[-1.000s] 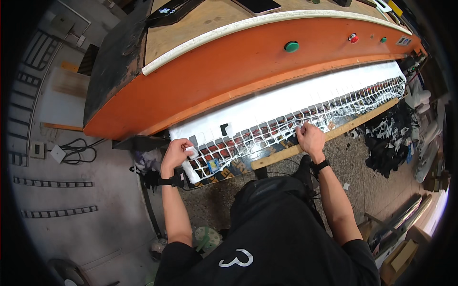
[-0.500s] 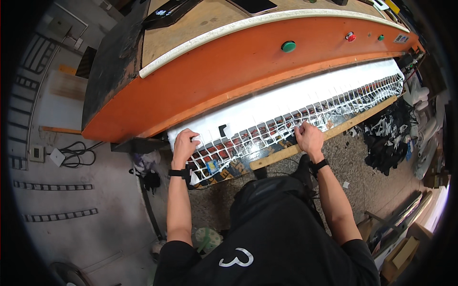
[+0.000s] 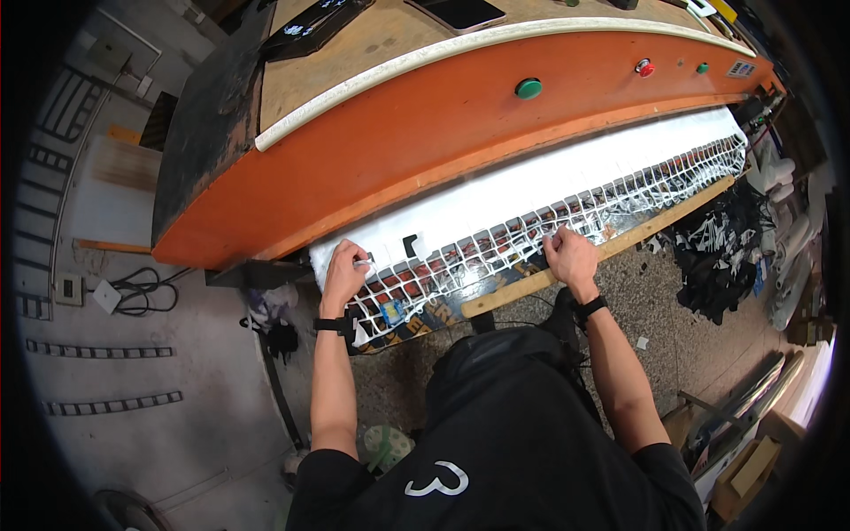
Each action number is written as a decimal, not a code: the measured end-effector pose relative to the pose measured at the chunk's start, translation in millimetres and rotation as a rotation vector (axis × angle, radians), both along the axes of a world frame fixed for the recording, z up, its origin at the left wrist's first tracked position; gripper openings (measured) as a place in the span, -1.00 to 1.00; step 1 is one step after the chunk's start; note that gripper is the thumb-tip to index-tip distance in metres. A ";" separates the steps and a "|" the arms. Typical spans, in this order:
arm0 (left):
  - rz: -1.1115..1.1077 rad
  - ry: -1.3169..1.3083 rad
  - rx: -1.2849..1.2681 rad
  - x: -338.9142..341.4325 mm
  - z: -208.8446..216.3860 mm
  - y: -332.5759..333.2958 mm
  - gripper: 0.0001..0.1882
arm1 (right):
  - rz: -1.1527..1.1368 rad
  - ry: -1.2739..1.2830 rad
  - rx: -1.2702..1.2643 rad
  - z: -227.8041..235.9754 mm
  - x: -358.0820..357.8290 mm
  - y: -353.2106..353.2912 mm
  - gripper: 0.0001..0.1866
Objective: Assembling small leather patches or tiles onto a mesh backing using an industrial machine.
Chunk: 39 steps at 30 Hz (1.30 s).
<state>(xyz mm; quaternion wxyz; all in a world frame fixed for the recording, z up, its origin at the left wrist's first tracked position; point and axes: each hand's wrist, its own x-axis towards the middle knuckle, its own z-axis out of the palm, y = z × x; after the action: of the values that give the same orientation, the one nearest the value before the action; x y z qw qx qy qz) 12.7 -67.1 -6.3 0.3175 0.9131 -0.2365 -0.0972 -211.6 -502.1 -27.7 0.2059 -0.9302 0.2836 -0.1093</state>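
Observation:
A white mesh net (image 3: pixel 478 257) stretches along the front of a long orange machine, over a white padded sheet (image 3: pixel 496 199). My left hand (image 3: pixel 343 273) is closed at the net's left end, its fingertips pinching a bit of white cord by the sheet's edge. Further right, my right hand (image 3: pixel 572 258) pinches the net's near edge, just above a wooden strip (image 3: pixel 513 293). Beneath the net shows a dark surface with red and grey stripes. A small black angled mark (image 3: pixel 409 246) stands out on the sheet near my left hand.
The orange machine front (image 3: pixel 381 168) rises behind the sheet, with a green button (image 3: pixel 529 88) and a red button (image 3: pixel 645 67). A phone (image 3: pixel 456 12) lies on its top. Black and white scraps (image 3: pixel 713 252) are heaped on the floor at right.
My hands stay at almost the same places on the net. The whole view has shifted very slightly.

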 end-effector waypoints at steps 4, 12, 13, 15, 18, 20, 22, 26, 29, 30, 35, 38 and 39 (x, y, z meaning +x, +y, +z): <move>-0.016 -0.059 -0.007 -9.9 6.4 0.4 -0.73 | 0.008 0.000 -0.016 -3.6 -1.3 -2.1 -0.61; 0.037 -0.061 -0.081 -23.3 16.6 6.1 -0.67 | 0.010 0.008 0.012 2.4 0.3 -0.1 -0.62; 0.014 -0.008 -0.053 -22.3 18.2 7.0 -0.67 | 0.006 0.002 0.011 2.3 0.1 -0.2 -0.62; -0.003 0.044 -0.027 -19.2 17.8 8.5 -0.68 | 0.010 0.017 0.011 3.3 0.5 -0.3 -0.62; -0.022 0.254 -0.191 -14.3 13.3 6.8 -0.68 | 0.014 0.021 0.001 2.4 1.0 0.0 -0.62; -0.032 0.366 -0.295 -8.6 8.2 -7.1 -0.67 | 0.015 0.008 -0.010 1.1 0.8 -0.2 -0.63; -0.009 0.287 -0.139 -4.4 10.1 -16.8 -0.64 | 0.017 0.007 0.000 0.0 0.2 -0.9 -0.63; -0.026 0.084 0.020 -1.1 8.1 -25.6 -0.61 | 0.014 0.004 0.022 -0.5 -0.6 -0.7 -0.63; -0.053 0.010 0.049 -2.3 10.7 -28.3 -0.64 | 0.004 -0.011 0.010 -0.1 -0.7 -1.0 -0.62; -0.049 0.004 0.065 -2.9 11.6 -28.5 -0.65 | 0.005 -0.002 0.024 0.7 -0.5 -1.1 -0.62; -0.061 -0.034 0.099 -3.2 12.7 -29.1 -0.69 | 0.003 0.017 0.031 3.3 0.3 -0.9 -0.62; -0.067 -0.080 0.111 -6.6 11.8 -29.9 -0.70 | 0.009 0.009 0.031 3.4 0.8 -1.0 -0.62; -0.051 -0.080 0.111 -7.3 11.8 -29.4 -0.71 | 0.008 0.009 0.032 3.0 0.9 -1.1 -0.62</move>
<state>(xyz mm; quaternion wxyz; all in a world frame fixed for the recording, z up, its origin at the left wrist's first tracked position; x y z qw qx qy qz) 5.4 -96.6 5.5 0.2542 0.9261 -0.2666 -0.0815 -210.8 -503.1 -24.7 0.2199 -0.9283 0.2825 -0.1000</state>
